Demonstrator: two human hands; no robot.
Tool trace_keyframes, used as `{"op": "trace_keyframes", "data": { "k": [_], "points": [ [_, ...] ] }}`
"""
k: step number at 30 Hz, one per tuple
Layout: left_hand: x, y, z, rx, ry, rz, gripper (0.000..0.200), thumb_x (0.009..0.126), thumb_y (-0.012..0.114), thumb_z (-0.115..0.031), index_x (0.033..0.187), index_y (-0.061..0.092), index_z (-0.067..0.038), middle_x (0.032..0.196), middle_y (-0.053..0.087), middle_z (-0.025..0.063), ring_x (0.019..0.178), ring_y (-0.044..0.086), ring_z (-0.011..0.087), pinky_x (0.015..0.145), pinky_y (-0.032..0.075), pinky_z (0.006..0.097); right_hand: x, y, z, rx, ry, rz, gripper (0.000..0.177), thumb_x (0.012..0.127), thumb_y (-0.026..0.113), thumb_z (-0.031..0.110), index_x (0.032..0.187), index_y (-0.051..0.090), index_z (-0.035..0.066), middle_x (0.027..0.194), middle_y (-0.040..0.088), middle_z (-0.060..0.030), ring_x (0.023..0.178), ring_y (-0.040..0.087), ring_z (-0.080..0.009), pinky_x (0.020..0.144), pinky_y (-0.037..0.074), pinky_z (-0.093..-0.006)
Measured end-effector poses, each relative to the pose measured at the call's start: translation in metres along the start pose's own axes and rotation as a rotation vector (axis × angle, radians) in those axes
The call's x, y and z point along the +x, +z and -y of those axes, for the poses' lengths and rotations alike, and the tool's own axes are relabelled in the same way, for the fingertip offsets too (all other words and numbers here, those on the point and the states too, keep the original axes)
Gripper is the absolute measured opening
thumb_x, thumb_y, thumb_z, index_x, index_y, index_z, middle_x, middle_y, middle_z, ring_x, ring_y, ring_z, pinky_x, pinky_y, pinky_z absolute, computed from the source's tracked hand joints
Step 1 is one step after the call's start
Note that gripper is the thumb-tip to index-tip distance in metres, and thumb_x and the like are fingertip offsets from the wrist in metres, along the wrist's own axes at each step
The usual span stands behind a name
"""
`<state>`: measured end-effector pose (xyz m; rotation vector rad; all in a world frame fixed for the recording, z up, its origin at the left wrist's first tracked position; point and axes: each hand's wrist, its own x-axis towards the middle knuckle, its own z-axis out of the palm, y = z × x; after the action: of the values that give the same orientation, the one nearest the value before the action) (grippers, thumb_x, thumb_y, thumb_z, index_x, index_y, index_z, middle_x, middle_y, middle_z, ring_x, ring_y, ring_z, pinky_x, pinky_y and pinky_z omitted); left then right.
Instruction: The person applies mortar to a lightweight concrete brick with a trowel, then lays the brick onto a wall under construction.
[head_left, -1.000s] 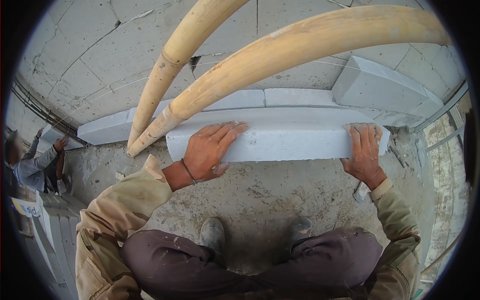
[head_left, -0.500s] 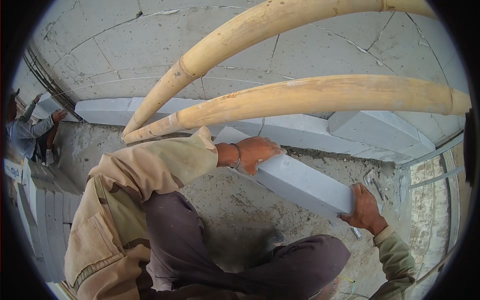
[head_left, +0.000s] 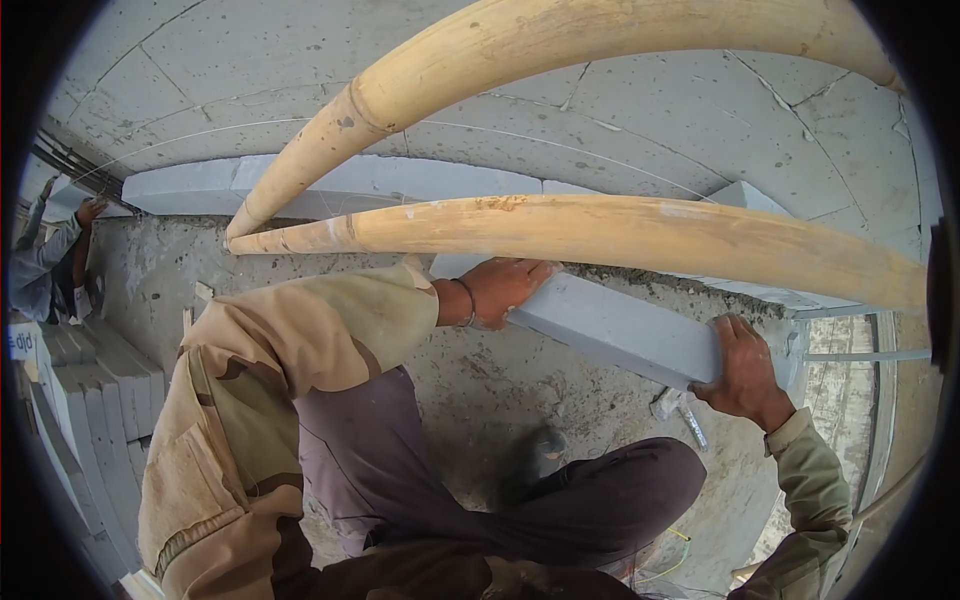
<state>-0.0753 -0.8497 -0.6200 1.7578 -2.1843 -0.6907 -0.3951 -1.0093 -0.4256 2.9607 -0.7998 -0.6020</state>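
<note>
A long pale grey block (head_left: 620, 325) slants across the middle right of the head view, held between my two hands. My left hand (head_left: 495, 292), with a dark band at its wrist, grips the block's upper left part. Wrapped round its right end is my right hand (head_left: 742, 370). Just beyond the block runs a strip of wet-looking mortar beside a row of laid blocks (head_left: 195, 188) at the foot of the wall (head_left: 480, 140). A small tool (head_left: 694, 425) lies on the floor below the block's right end.
Two thick bamboo poles (head_left: 600, 225) cross above the block row and meet at the left. Stacked grey blocks (head_left: 95, 390) stand at the lower left. Another person (head_left: 48, 255) is at the far left with a hand near a block. A thin string stretches along the wall.
The view has shifted, and the poles now appear lower at the right. My hands still hold the block, which lies at a slightly flatter slant, with its right end shifted a little right and upward.
</note>
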Motion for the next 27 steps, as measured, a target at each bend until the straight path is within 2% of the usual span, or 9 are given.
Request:
{"op": "trace_keyframes", "data": {
  "k": [3, 5, 7, 10, 11, 13, 20, 24, 27],
  "points": [
    [-0.022, -0.01, -0.018, 0.115, -0.003, 0.055, 0.112, 0.064, 0.081, -0.003, 0.157, 0.019, 0.004, 0.15, 0.039, 0.0251, 0.143, 0.039, 0.0381, 0.113, 0.04, 0.0453, -0.001, 0.001, 0.003, -0.025, 0.026, 0.022, 0.086, 0.059, 0.091, 0.026, 0.128, 0.048, -0.004, 0.126, 0.055, -0.0248, 0.122, 0.054, -0.0433, 0.103, 0.047, -0.0487],
    [-0.085, -0.073, -0.056, 0.104, 0.112, 0.025, 0.102, 0.077, 0.08, -0.006, 0.158, 0.018, 0.0, 0.16, 0.024, 0.0277, 0.148, 0.03, 0.0389, 0.119, 0.036, 0.0427, 0.006, -0.004, -0.001, 0.043, 0.012, 0.05, 0.087, 0.059, 0.091, 0.025, 0.129, 0.047, -0.004, 0.126, 0.056, -0.0238, 0.121, 0.055, -0.0426, 0.102, 0.047, -0.0483],
    [-0.17, -0.16, -0.042, -0.444, 0.4, 0.033, 0.082, 0.085, 0.076, -0.023, 0.15, 0.032, 0.003, 0.149, 0.039, 0.0298, 0.139, 0.042, 0.0404, 0.116, 0.037, 0.0461, 0.008, -0.001, -0.005, 0.049, 0.018, 0.037, 0.09, 0.058, 0.091, 0.023, 0.131, 0.047, -0.003, 0.128, 0.055, -0.026, 0.121, 0.054, -0.0442, 0.101, 0.048, -0.0487],
    [-0.283, -0.26, -0.008, -0.804, 0.056, -0.667, 0.045, 0.103, 0.058, -0.031, 0.131, 0.055, 0.003, 0.126, 0.062, 0.0263, 0.12, 0.063, 0.033, 0.108, 0.046, 0.0461, 0.014, 0.004, -0.01, 0.067, 0.054, 0.06, 0.095, 0.056, 0.092, 0.022, 0.135, 0.046, -0.002, 0.129, 0.055, -0.0277, 0.121, 0.054, -0.0455, 0.101, 0.047, -0.0493],
    [-0.306, -0.271, 0.013, -0.488, -0.203, -0.874, 0.044, 0.109, 0.039, -0.035, 0.123, 0.059, 0.002, 0.122, 0.063, 0.023, 0.119, 0.061, 0.0299, 0.109, 0.044, 0.0439, 0.014, 0.004, -0.011, 0.067, 0.093, 0.096, 0.096, 0.056, 0.092, 0.022, 0.137, 0.045, -0.001, 0.129, 0.056, -0.0272, 0.121, 0.054, -0.0452, 0.102, 0.047, -0.0495],
    [-0.337, -0.281, 0.089, -0.47, -0.442, -0.925, 0.048, 0.108, 0.041, -0.039, 0.118, 0.061, 0.003, 0.125, 0.061, 0.0211, 0.122, 0.056, 0.03, 0.112, 0.039, 0.0443, 0.013, 0.003, -0.011, 0.002, 0.037, 0.044, 0.096, 0.057, 0.092, 0.023, 0.138, 0.045, 0.001, 0.13, 0.055, -0.0266, 0.123, 0.053, -0.0448, 0.104, 0.045, -0.0499],
    [-0.265, -0.384, 0.013, 0.041, 0.063, -0.606, 0.054, 0.111, 0.028, -0.04, 0.12, 0.063, 0.0, 0.122, 0.065, 0.0202, 0.122, 0.061, 0.0294, 0.113, 0.04, 0.0444, 0.01, 0.02, -0.037, -0.081, -0.016, 0.103, 0.087, 0.065, 0.087, 0.03, 0.138, 0.046, 0.004, 0.131, 0.054, -0.0235, 0.126, 0.05, -0.0427, 0.108, 0.04, -0.0508],
    [-0.233, -0.414, 0.025, -0.176, 0.213, -0.587, 0.054, 0.112, 0.026, -0.039, 0.119, 0.064, 0.0, 0.121, 0.066, 0.0192, 0.121, 0.062, 0.0306, 0.112, 0.042, 0.0454, 0.034, -0.006, -0.028, -0.118, -0.182, -0.124, 0.071, 0.066, 0.083, 0.028, 0.124, 0.051, 0.003, 0.115, 0.058, -0.0195, 0.113, 0.056, -0.0402, 0.1, 0.045, -0.0496],
    [-0.188, -0.401, 0.056, -0.317, 0.113, -0.537, 0.05, 0.112, 0.03, -0.036, 0.115, 0.066, -0.001, 0.114, 0.069, 0.0162, 0.115, 0.066, 0.0278, 0.106, 0.049, 0.0448, 0.044, -0.028, -0.015, -0.069, -0.219, -0.14, 0.049, 0.069, 0.077, 0.026, 0.104, 0.051, 0.003, 0.098, 0.055, -0.0154, 0.096, 0.058, -0.0367, 0.089, 0.048, -0.0467]
  ]
}}
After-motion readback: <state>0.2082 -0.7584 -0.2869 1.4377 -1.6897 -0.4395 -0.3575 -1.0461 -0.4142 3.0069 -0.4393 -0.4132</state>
